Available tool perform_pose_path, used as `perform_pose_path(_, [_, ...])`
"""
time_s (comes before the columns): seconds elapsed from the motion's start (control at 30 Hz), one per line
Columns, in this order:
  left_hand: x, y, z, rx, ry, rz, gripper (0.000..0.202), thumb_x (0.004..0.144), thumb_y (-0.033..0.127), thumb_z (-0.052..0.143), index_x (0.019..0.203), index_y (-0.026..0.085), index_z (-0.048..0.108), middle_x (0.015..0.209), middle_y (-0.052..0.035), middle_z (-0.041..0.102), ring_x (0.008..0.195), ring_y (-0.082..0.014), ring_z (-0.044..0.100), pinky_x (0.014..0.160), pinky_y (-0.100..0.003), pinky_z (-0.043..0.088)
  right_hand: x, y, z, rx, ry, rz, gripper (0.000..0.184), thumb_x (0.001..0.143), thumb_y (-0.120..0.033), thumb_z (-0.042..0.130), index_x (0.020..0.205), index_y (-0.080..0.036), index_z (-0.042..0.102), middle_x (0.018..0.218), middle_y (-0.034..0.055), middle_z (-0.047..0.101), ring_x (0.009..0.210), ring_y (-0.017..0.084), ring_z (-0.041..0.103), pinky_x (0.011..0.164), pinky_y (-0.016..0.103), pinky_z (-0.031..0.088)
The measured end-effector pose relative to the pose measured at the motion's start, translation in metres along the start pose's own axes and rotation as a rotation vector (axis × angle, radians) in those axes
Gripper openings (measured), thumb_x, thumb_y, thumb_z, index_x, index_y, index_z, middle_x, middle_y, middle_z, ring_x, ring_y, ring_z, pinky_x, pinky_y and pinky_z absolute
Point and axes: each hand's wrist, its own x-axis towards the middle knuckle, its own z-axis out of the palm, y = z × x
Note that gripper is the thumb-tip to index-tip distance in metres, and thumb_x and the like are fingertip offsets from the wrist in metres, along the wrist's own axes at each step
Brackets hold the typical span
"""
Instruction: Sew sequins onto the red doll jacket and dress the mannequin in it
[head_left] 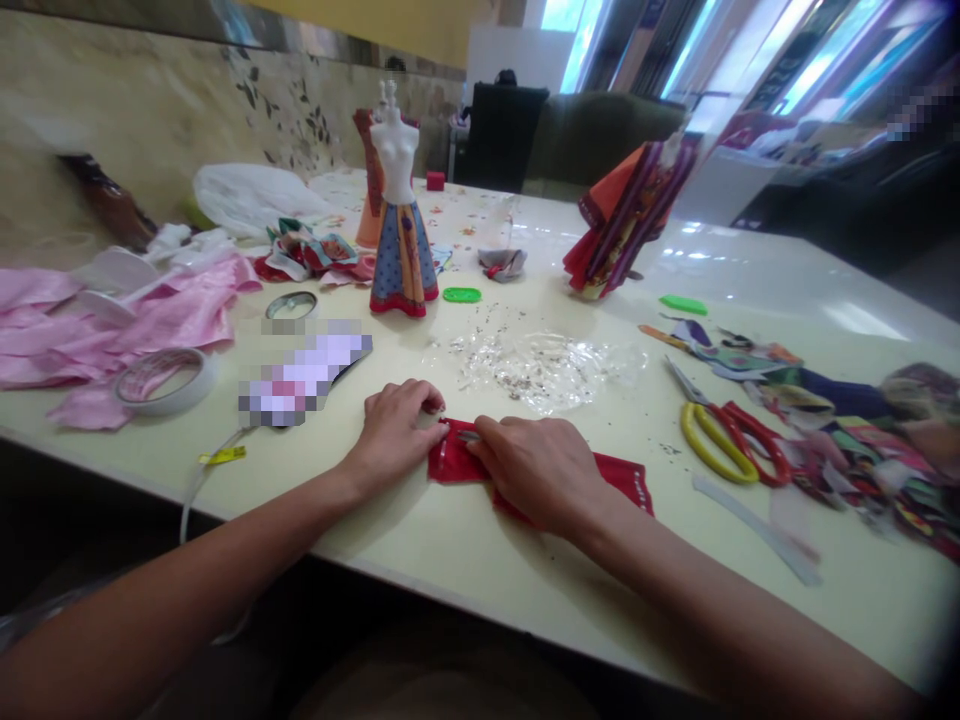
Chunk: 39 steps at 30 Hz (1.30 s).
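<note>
**Both hands on red cloth strip, mid-bench**

Head view: red cloth strip [454, 462] lies flat on cream bench [825, 620], near the front edge, under both hands. L hand [394, 435] at its left end, fingers [424, 395] curled together, tips at cloth's top edge; can't tell if pinching. R hand [536, 470] sits across the middle, fingers [491, 432] together, resting on cloth, also can't tell if gripping. Tiny silvery bit btwn the hands, too small to name.

From hands, 12 o'clock: clear plastic sheet [532, 365] w/ scattered sequins, just past the fingers. 11 o'clock: white mini dress form [390, 150] in blue & orange skirt [403, 265], green plastic piece [461, 295] just beside it. 1 o'clock: 2nd form [630, 220] draped in red & orange cloth, 2nd green piece [682, 304] nearby. 3 o'clock: scissors [720, 445] w/ yellow & red handles, beside heap of printed fabric scraps [847, 440]. 9 o'clock: tape roll [165, 380] on pink satin [97, 330], small 2nd roll [291, 305] further on. Pixelated item [300, 375] just left of L hand, can't tell what. White bag [255, 198] at far end, approx 10 o'clock.
</note>
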Motion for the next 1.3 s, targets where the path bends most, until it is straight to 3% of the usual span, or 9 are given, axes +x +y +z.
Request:
perform_pose_path(0.33, [-0.001, -0.004, -0.007, -0.206, -0.01, -0.034, 0.008, 0.082, 0.028, 0.058, 0.088, 0.023, 0.058, 0.094, -0.0047, 0.064, 0.097, -0.0256, 0.056, 0.09, -0.042, 0.04, 0.001, 0.002, 0.0, 0.012, -0.019, -0.018, 0.025, 0.096, -0.033, 0.041, 0.08, -0.021, 0.057, 0.067, 0.0039, 0.066, 0.048, 0.012, 0.045, 0.052, 0.031, 0.013])
perform_pose_path(0.53, [-0.001, -0.004, -0.008, -0.026, -0.046, 0.002, 0.013, 0.075, 0.023, 0.062, 0.087, 0.022, 0.058, 0.098, -0.005, 0.063, 0.101, -0.0271, 0.053, 0.094, -0.045, 0.037, -0.001, 0.003, -0.001, 0.028, -0.018, -0.001, 0.026, 0.097, -0.036, 0.041, 0.08, -0.021, 0.054, 0.068, 0.004, 0.066, 0.048, 0.011, 0.043, 0.052, 0.031, 0.012])
perform_pose_path(0.73, [0.0, -0.004, -0.008, -0.001, -0.052, 0.014, 0.014, 0.076, 0.025, 0.061, 0.089, 0.022, 0.059, 0.098, -0.0036, 0.063, 0.101, -0.0259, 0.054, 0.096, -0.045, 0.036, -0.005, 0.01, -0.012, 0.058, -0.008, 0.077, 0.025, 0.095, -0.039, 0.044, 0.079, -0.021, 0.052, 0.064, 0.0004, 0.06, 0.05, 0.01, 0.037, 0.052, 0.03, 0.013])
perform_pose_path(0.97, [-0.004, -0.008, -0.014, -0.432, 0.027, -0.049, 0.022, 0.083, 0.036, 0.061, 0.096, 0.018, 0.064, 0.101, -0.006, 0.065, 0.095, -0.0219, 0.059, 0.087, -0.036, 0.043, -0.006, 0.011, -0.011, 0.103, 0.054, 0.1, 0.021, 0.093, -0.038, 0.046, 0.08, -0.022, 0.052, 0.066, -0.001, 0.06, 0.053, 0.011, 0.037, 0.052, 0.028, 0.014])
perform_pose_path(1.1, [-0.007, -0.007, -0.014, -0.626, 0.052, -0.053, 0.022, 0.085, 0.037, 0.063, 0.094, 0.018, 0.068, 0.097, -0.0037, 0.066, 0.091, -0.0184, 0.058, 0.083, -0.031, 0.042, -0.006, 0.013, -0.007, 0.162, 0.192, 0.098, 0.022, 0.094, -0.037, 0.047, 0.079, -0.021, 0.052, 0.066, -0.0013, 0.059, 0.055, 0.011, 0.039, 0.052, 0.026, 0.015])
perform_pose_path(1.3, [-0.008, -0.006, -0.011, -0.832, -0.009, -0.128, 0.019, 0.08, 0.036, 0.071, 0.088, 0.018, 0.071, 0.077, 0.0016, 0.06, 0.068, -0.0096, 0.045, 0.065, -0.023, 0.035, -0.008, 0.014, -0.002, 0.268, 0.375, 0.012, 0.027, 0.094, -0.039, 0.047, 0.075, -0.02, 0.051, 0.065, -0.0015, 0.056, 0.054, 0.01, 0.039, 0.053, 0.026, 0.016])
